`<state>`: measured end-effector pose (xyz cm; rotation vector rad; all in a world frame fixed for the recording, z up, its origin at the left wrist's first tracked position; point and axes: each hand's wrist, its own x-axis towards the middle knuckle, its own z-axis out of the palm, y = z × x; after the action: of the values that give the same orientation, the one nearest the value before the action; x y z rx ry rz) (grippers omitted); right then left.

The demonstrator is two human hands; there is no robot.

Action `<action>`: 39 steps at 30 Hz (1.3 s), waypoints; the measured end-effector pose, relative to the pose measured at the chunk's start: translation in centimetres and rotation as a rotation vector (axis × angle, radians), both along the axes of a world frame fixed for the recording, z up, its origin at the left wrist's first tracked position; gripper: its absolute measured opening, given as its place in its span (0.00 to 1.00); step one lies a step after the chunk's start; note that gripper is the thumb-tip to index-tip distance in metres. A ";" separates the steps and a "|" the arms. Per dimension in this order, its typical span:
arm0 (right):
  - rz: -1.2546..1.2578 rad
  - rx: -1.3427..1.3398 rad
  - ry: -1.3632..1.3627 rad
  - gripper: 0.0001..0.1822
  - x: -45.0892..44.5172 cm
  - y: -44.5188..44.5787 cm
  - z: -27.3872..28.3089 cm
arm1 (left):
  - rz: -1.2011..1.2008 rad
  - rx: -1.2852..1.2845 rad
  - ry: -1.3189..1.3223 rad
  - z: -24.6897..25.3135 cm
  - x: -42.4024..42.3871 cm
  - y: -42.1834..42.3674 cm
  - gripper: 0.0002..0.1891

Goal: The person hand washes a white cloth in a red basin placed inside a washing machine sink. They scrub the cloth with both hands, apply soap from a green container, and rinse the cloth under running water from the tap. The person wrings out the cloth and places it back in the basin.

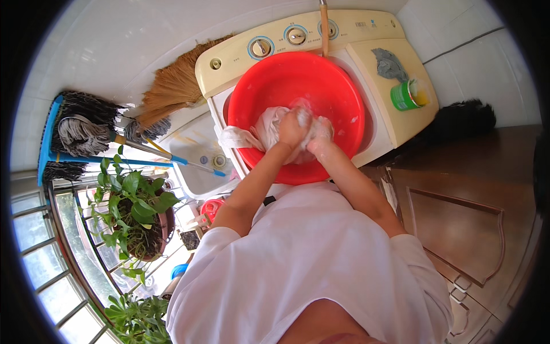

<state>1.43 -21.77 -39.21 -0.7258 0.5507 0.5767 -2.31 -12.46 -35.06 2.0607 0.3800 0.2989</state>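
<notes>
A red plastic basin (pixel 266 81) rests on the open tub of a cream twin-tub washing machine (pixel 232 60). In it lies wet white cloth (pixel 270 122) with suds, and one end of it hangs over the basin's left rim. My left hand (pixel 295 127) is closed on a bunch of this cloth near the middle of the basin. Just right of it, my right hand (pixel 321 135), with foam on its skin, also grips the cloth. The fingertips of both hands are partly hidden by foam and fabric.
A wooden handle (pixel 325 38) stands behind the basin. On the machine's right lid are a grey rag (pixel 389 64) and a green container (pixel 404 95). Left are a straw broom (pixel 176 81), mops (pixel 84 133), a sink (pixel 189 172) and a potted plant (pixel 137 210). A brown wooden cabinet (pixel 455 232) stands right.
</notes>
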 end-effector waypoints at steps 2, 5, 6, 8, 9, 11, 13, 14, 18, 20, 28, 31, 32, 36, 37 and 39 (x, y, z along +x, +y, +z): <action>-0.094 0.096 0.057 0.16 0.3 -0.2 -0.6 | 0.033 0.074 -0.003 -1.1 0.5 0.2 0.21; -0.004 0.010 0.124 0.16 1.2 -0.4 0.5 | -0.003 0.141 -0.087 0.1 -0.8 -1.4 0.22; 0.197 -0.165 -0.132 0.15 1.3 -1.4 0.6 | -0.123 0.191 -0.186 1.3 -1.8 -2.2 0.22; 0.093 -0.112 -0.021 0.13 1.8 -1.7 0.3 | -0.232 0.246 -0.206 1.3 -2.0 -2.5 0.20; 0.043 -0.087 0.038 0.13 1.5 -1.6 1.1 | -0.191 0.230 -0.091 0.8 -1.7 -1.9 0.19; 0.133 -0.179 -0.146 0.11 3.4 -2.6 -0.1 | -0.119 0.196 0.124 0.1 -0.3 -0.2 0.17; 0.407 -0.411 -0.514 0.11 5.0 -4.5 0.0 | -0.307 0.417 0.163 0.9 -1.0 0.0 0.17; 0.582 -0.921 -0.738 0.08 5.2 -5.4 1.5 | -0.457 0.506 0.157 2.1 -2.3 -0.5 0.17; 1.192 -1.580 -1.450 0.09 4.6 -8.6 1.8 | -0.759 0.887 0.285 -5.2 -3.1 -2.6 0.26; 1.208 -1.630 -1.527 0.10 3.0 -8.7 1.4 | -0.841 1.032 0.478 -2.8 -2.5 -2.6 0.31; 1.520 -1.723 -0.994 0.15 3.7 -4.9 -0.6 | -0.408 1.116 0.164 -9.6 -1.2 -1.0 0.26; 0.931 -1.020 -0.724 0.15 7.5 -7.6 -2.6 | -0.309 0.661 0.174 -8.0 0.3 0.1 0.27; 0.742 -0.816 -0.578 0.15 7.7 -7.9 -2.1 | -0.254 0.398 0.159 -8.0 1.0 1.2 0.31; 0.216 0.022 -0.182 0.14 5.3 -5.5 4.7 | -0.168 -0.108 -0.050 0.4 0.9 2.4 0.34; 0.155 0.238 -0.126 0.14 5.2 -4.9 4.5 | -0.190 -0.194 -0.073 2.3 0.2 2.3 0.33; 0.178 0.266 -0.098 0.15 4.8 -3.9 3.1 | -0.328 -0.197 -0.156 1.3 -0.9 1.9 0.24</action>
<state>6.27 -25.66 -36.15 -0.5501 0.3116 0.7600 -3.23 -10.56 -33.77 1.8543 -0.0254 0.2117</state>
